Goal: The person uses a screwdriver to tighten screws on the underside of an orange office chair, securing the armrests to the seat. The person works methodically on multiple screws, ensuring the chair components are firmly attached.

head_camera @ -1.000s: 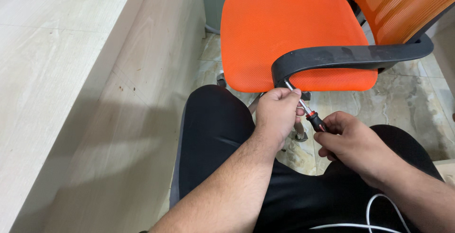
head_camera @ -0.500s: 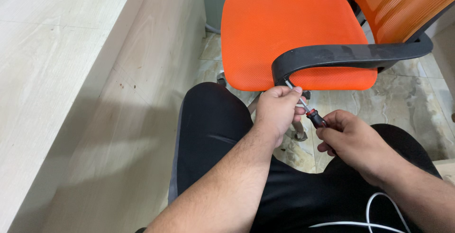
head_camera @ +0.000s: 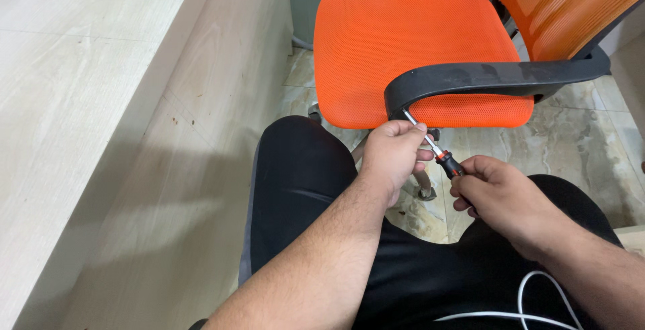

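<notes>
An orange office chair (head_camera: 416, 41) with a mesh back stands in front of my knees. A screwdriver (head_camera: 437, 152) with a red and black handle points up under the front end of the chair's black armrest (head_camera: 497, 76). My left hand (head_camera: 393, 155) pinches the metal shaft just below the armrest. My right hand (head_camera: 497, 196) is wrapped around the handle, which it mostly hides. The tip is hidden beneath the armrest.
A pale wooden desk (head_camera: 87, 102) and its side panel fill the left. The floor (head_camera: 591, 142) is marbled tile. My legs in black trousers (head_camera: 302, 182) are at the bottom, with a white cable (head_camera: 531, 303) lying across my right thigh.
Both hands have stayed on the screwdriver under the armrest. My left fingers have shifted slightly along the shaft.
</notes>
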